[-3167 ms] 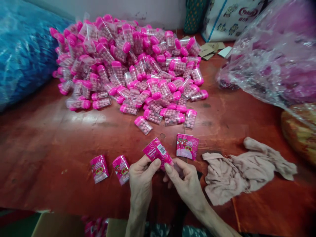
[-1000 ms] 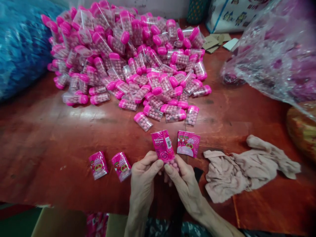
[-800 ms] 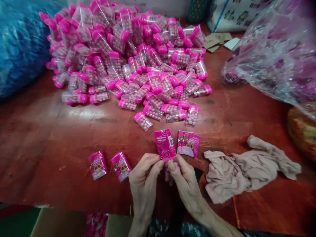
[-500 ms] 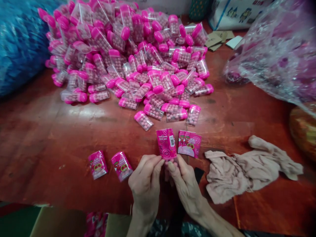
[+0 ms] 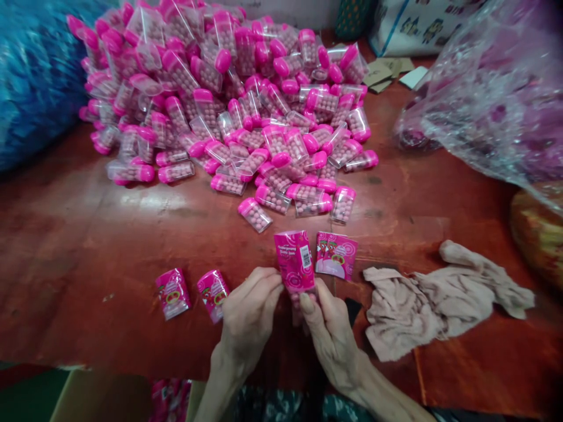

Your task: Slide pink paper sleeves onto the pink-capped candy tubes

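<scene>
My right hand (image 5: 332,319) grips a small clear container of pink balls (image 5: 298,305), its thumb across the front. A pink printed sleeve (image 5: 294,258) with a barcode covers the container's upper part. Just left of it, my left hand (image 5: 253,305) has its fingers pressed together near the sleeve's lower left edge; what they hold, if anything, is hidden. Flat pink sleeves (image 5: 338,257) lie right behind my right hand. Left of my left hand lie two sleeved containers (image 5: 173,294), (image 5: 213,295), the nearer one partly covered by that hand.
A large heap of pink-capped containers (image 5: 246,140) covers the table's back. A blue bag (image 5: 35,82) stands at left, a clear plastic bag (image 5: 497,105) at right. A beige cloth (image 5: 431,305) lies right of my hands. Below the table edge is a box with pink packs (image 5: 169,401).
My left hand has moved left and a little away from the container. The sleeve now sits slightly further left and its front faces me more. My right hand keeps its grip.
</scene>
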Demonstrator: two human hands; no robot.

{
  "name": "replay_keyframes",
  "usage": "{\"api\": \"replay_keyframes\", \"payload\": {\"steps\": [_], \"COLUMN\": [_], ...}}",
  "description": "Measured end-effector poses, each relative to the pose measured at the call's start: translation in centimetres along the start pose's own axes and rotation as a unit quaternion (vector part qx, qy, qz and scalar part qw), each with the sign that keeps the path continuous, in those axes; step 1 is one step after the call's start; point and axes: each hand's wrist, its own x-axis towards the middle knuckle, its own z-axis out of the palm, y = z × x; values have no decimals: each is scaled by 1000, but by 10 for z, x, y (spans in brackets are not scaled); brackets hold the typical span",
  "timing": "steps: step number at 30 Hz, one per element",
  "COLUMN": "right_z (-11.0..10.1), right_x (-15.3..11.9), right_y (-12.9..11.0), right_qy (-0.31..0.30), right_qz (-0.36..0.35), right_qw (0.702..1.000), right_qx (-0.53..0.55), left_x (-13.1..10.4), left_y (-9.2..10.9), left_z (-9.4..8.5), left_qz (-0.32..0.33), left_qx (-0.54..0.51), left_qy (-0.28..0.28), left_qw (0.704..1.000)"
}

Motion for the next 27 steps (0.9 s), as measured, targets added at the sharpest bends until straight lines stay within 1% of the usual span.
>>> {"api": "replay_keyframes", "payload": {"steps": [1,2,3,4,5,7,8,9,10,12,14,17,19,21,24,27], "right_z": [1,2,4,5,6,7,8,8,7,7,6,6,7,7,7,7], "right_x": [0,-1,-1,-1,-1,0,0,0,0,1,1,-1,-4,-6,-6,-4], "right_y": [-1,-2,-2,-3,-3,-4,-4,-3,-3,-2,-1,2,3,2,0,-1], "right_qy": [-1,-5,-13,-26,-42,-71,-80,-87,-91,-88,-66,-19,1,10,-4,-26], "right_qz": [6,12,18,24,33,48,51,51,49,45,39,30,34,47,61,38], "right_qw": [1000,1000,999,998,995,987,982,979,976,978,987,997,998,997,997,999], "right_qx": [12,23,38,58,82,137,162,180,190,183,140,66,49,53,53,17], "left_x": [0,0,-1,-2,-4,-8,-9,-10,-11,-9,-6,-4,-6,-10,-15,-17], "left_y": [3,5,8,10,11,13,14,15,16,20,24,32,35,37,38,39], "left_z": [-1,-1,-1,1,3,9,12,14,16,17,17,20,25,30,33,33], "left_qz": [-53,-109,-162,-212,-253,-301,-308,-310,-311,-324,-348,-364,-368,-377,-390,-397], "left_qx": [-53,-122,-202,-289,-373,-506,-549,-579,-598,-610,-596,-555,-533,-518,-524,-547], "left_qy": [13,23,25,10,-16,-61,-65,-62,-52,-28,-8,20,26,28,52,103], "left_qw": [997,986,966,934,892,806,774,752,737,723,724,747,761,767,756,730]}}
